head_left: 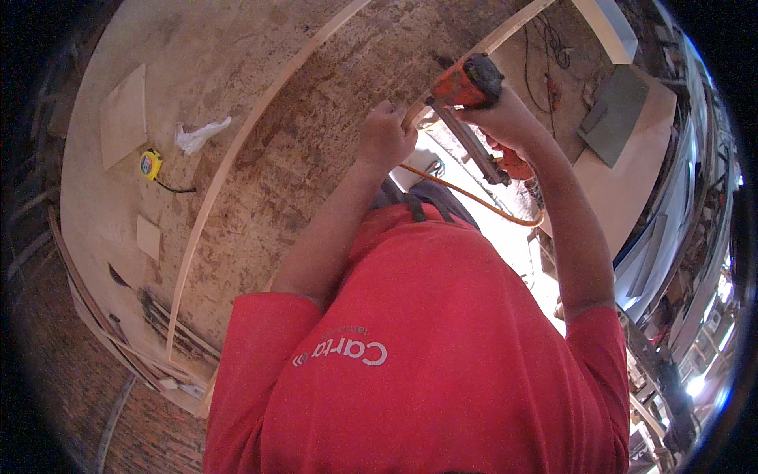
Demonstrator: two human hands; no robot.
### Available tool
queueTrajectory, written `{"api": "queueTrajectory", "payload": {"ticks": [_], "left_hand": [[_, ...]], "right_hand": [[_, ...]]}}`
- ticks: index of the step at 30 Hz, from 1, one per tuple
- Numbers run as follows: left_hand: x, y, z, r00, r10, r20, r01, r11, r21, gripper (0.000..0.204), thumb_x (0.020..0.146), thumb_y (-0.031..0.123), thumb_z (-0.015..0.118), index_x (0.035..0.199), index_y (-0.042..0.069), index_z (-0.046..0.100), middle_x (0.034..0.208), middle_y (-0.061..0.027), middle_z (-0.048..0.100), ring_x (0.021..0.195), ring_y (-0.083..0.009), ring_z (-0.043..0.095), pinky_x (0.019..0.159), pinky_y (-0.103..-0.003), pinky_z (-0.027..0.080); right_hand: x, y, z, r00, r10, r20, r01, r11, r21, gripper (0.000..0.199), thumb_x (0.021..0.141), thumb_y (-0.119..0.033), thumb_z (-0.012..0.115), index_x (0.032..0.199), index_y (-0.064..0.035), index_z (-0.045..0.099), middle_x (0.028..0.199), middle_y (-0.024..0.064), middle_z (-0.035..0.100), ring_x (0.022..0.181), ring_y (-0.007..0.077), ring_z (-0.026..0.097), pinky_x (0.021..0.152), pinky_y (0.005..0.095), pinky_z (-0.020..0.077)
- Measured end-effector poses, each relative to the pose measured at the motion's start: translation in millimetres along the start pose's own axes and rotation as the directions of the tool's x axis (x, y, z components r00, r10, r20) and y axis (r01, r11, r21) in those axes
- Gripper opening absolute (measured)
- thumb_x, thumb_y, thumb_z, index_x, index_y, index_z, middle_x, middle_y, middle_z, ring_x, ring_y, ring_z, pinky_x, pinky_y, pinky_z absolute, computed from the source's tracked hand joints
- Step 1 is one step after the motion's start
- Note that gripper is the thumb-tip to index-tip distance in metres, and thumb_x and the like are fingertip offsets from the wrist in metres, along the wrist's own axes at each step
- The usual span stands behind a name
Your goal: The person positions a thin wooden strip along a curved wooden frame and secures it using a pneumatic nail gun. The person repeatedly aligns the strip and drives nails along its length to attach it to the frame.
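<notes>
My right hand (505, 126) is wrapped round the handle of an orange nail gun (458, 84) with a dark cap. Its long narrow magazine slants down toward my body, and an orange air hose (482, 194) loops beneath it. The gun's nose is close to a thin wooden strip (513, 28); whether the two touch, I cannot tell. That strip runs away to the upper right, and my left hand (387, 136) is closed on its near end, just left of the gun.
Another long wooden strip (254, 118) crosses the stained worktop on the left. Beyond it lie a yellow tape measure (150, 164), a crumpled white scrap (202, 136) and board offcuts (148, 237). At right sit a grey-green board (616, 112), a pale panel (608, 197) and dark cable (560, 52).
</notes>
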State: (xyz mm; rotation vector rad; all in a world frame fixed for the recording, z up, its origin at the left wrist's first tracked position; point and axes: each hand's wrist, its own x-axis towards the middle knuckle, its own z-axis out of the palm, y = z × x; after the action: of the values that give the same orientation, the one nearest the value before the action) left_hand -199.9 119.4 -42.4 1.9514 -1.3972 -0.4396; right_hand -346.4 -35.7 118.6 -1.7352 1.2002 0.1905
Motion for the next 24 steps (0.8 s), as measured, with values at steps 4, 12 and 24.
{"api": "queueTrajectory", "payload": {"ticks": [4,12,24], "left_hand": [[-0.7,-4.7,1.7,1.0,0.013,-0.009,-0.014,0.999,-0.032,0.027,0.078,0.019,0.075,0.095,-0.001,0.069,0.091,-0.0217,0.063,0.088,-0.0418,0.067,0.079,-0.052,0.056],[1.4,7.5,-11.3,0.999,-0.019,0.038,0.017,0.999,0.052,0.038,0.077,0.02,0.076,0.106,-0.002,0.068,0.098,-0.0236,0.064,0.094,-0.0425,0.066,0.081,-0.052,0.055],[-86.4,-17.2,-58.3,0.971,-0.235,-0.054,0.237,0.971,0.035,0.039,0.075,0.027,0.08,0.106,0.004,0.076,0.094,-0.0195,0.073,0.084,-0.039,0.07,0.077,-0.047,0.056]], "right_hand": [[1.2,-8.9,1.7,1.0,0.01,0.017,-0.007,0.987,-0.159,0.044,0.082,-0.039,0.085,0.11,-0.0072,0.074,0.073,0.0018,0.065,0.058,0.011,0.058,0.05,0.0298,0.0468],[-25.5,16.1,-0.8,0.976,-0.138,-0.169,0.146,0.989,0.038,0.052,0.079,-0.05,0.085,0.104,-0.0056,0.075,0.073,0.0051,0.069,0.059,0.0144,0.064,0.054,0.0337,0.0531],[-165.0,167.0,-5.0,0.841,0.366,-0.399,-0.189,0.889,0.417,0.027,0.083,-0.025,0.084,0.096,-0.0063,0.069,0.063,-0.0022,0.056,0.045,0.0082,0.048,0.039,0.0291,0.0376]]}}
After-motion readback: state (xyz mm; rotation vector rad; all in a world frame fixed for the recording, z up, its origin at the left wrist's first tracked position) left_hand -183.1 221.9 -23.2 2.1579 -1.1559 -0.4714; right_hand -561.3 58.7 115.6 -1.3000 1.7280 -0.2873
